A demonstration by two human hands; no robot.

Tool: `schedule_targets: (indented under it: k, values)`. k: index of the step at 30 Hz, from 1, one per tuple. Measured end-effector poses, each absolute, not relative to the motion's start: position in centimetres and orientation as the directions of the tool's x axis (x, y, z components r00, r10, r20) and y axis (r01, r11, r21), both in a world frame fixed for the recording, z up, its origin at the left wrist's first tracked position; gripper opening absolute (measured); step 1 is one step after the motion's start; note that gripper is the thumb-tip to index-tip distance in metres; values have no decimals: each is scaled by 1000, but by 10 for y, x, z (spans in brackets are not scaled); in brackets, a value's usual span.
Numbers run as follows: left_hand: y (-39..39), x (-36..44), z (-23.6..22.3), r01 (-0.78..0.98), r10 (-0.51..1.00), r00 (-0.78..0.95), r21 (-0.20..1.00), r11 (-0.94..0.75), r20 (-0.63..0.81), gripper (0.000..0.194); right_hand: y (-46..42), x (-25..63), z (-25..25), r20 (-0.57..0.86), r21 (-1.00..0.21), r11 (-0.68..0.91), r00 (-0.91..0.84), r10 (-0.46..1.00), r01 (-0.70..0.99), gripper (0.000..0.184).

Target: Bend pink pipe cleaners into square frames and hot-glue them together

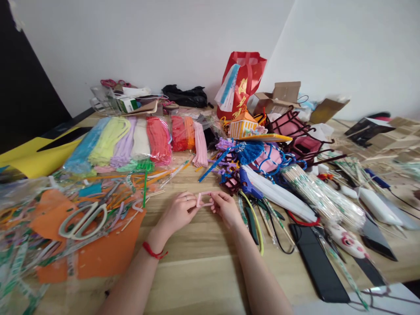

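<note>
Between my two hands is a pink pipe cleaner (206,193) bent into a small angular loop, held just above the wooden table. My left hand (180,211) pinches its left side, thumb and fingers together. The fingers of my right hand (225,207) close on its right end. Beyond them lies a bundle of pink pipe cleaners (199,144), beside bagged bundles in red (158,139), white, purple, yellow and blue.
White-handled scissors (83,222) rest on orange sheets (108,251) among scraps at left. A blue glue gun (249,183), wrapped sticks (311,192) and a black phone (318,262) lie at right. A red bag (243,83) stands at the back.
</note>
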State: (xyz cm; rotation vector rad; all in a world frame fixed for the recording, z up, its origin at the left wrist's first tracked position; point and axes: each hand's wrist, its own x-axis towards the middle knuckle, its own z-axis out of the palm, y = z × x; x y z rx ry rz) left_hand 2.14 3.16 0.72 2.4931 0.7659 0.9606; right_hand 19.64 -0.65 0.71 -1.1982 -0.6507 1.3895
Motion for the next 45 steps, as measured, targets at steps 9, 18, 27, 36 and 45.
schedule_targets:
  k: [9,18,27,36,45]
  values:
    - [31,22,10,444,580,643,375,-814,500,14,-5,196,6,-300,-886,-220,143,943,-408,35]
    - [30,21,15,508,600,598,327,-797,531,17,-6,195,3,-321,-883,-258,105,941,-392,34]
    - [24,34,11,503,643,520,408,-762,561,15,-11,184,6,-339,-840,-317,-31,940,-440,40]
    - [24,34,8,455,679,537,506,-733,501,20,-9,189,6,-319,-831,-293,-26,947,-472,33]
    - [25,33,10,510,691,402,479,-714,601,11,-10,187,8,-270,-826,-266,-66,961,-497,28]
